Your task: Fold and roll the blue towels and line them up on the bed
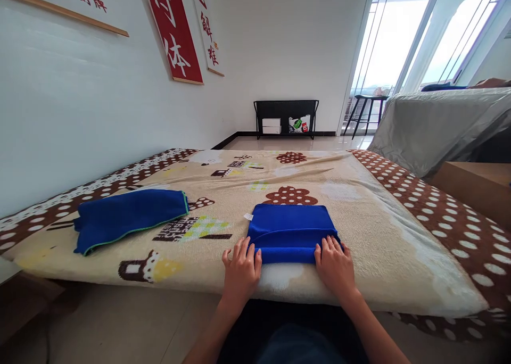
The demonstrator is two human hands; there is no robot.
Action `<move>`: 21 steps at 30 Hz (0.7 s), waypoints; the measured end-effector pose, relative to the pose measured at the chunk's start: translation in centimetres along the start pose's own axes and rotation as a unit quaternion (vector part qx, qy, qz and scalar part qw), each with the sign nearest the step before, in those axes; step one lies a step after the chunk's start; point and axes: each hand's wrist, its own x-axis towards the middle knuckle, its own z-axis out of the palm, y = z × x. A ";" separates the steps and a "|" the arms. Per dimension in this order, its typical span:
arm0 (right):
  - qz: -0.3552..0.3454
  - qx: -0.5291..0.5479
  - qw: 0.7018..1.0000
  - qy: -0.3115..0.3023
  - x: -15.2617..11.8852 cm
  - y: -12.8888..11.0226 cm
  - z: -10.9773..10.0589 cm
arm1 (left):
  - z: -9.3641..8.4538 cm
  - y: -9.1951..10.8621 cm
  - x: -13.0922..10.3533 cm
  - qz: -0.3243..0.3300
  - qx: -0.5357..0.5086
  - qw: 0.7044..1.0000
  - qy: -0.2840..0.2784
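Fingers (243, 248) of my left hand (240, 272) and right hand (336, 265) rest slightly spread on the near corners of a folded blue cloth (290, 218); whether they pinch it, I cannot tell. It lies rectangular, ridged crosswise, on a cream patterned blanket (383, 241), a black rack (283, 109) beyond by the white wall (287, 44).

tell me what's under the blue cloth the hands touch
The cream blanket lies under the folded blue cloth, with a brown dotted shape showing just beyond its far edge. Whatever pattern lies directly beneath is covered.
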 end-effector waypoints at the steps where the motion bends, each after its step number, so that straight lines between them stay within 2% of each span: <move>1: -0.014 0.011 1.000 -0.003 0.1 -0.6 -0.1 | 0.0 0.7 0.3 0.010 -0.009 1.000 -0.008; 5: -0.128 0.089 0.987 -0.040 0.3 -3.5 -0.4 | 0.7 3.8 2.2 0.131 -0.087 0.983 -0.099; 7: -0.151 0.106 0.981 -0.056 0.5 -4.3 -0.5 | 1.1 4.7 3.1 0.180 -0.118 0.967 -0.138; 8: -0.142 0.104 0.983 -0.058 0.5 -4.4 -0.4 | 1.3 4.8 3.4 0.190 -0.128 0.962 -0.149; 11: -0.055 0.058 0.996 -0.045 0.6 -3.6 -0.2 | 1.4 3.4 3.5 0.161 -0.127 0.967 -0.154; 13: -0.001 0.019 0.999 -0.036 0.6 -2.4 -0.2 | 1.2 1.5 2.9 0.096 -0.096 0.981 -0.138; 16: 0.031 -0.019 0.999 -0.029 0.6 -1.1 -0.2 | 0.8 -0.6 1.8 0.014 -0.030 0.995 -0.090; 19: 0.017 -0.019 0.999 -0.033 0.9 -1.7 -0.4 | 0.6 0.0 1.6 0.005 0.006 0.999 -0.050; 21: -0.047 0.020 0.998 -0.047 1.1 -2.9 -0.5 | 0.8 1.8 2.1 0.042 -0.016 0.997 -0.064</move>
